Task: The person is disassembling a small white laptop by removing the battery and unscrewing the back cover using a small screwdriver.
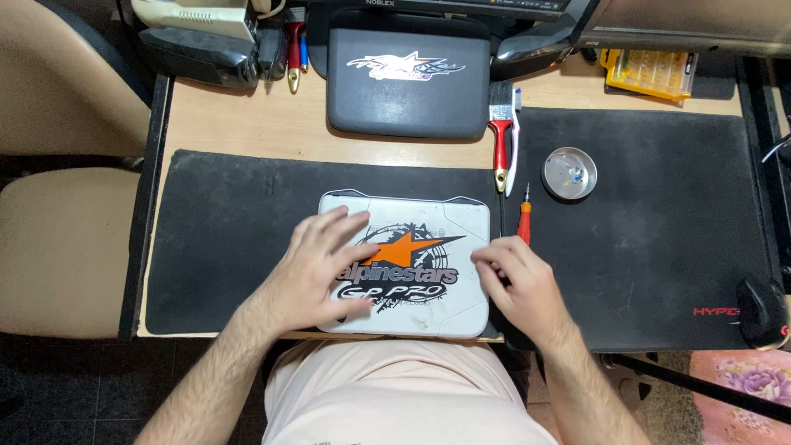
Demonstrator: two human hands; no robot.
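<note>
A small white laptop (449, 222) lies shut on a black desk mat (222, 239), its lid covered by a sticker with an orange star. My left hand (317, 268) rests flat on the lid's left half, fingers spread. My right hand (519, 288) sits at the laptop's right edge, fingers curled against the side. A screwdriver with an orange handle (524, 221) lies just beyond my right hand's fingers.
A red-handled brush (501, 136) and a round metal dish (569, 173) lie behind the laptop on a second black mat (659, 231). A dark case (408, 78), a yellow parts box (647, 74), a black mouse (762, 311) and beige chairs (58, 247) surround the desk.
</note>
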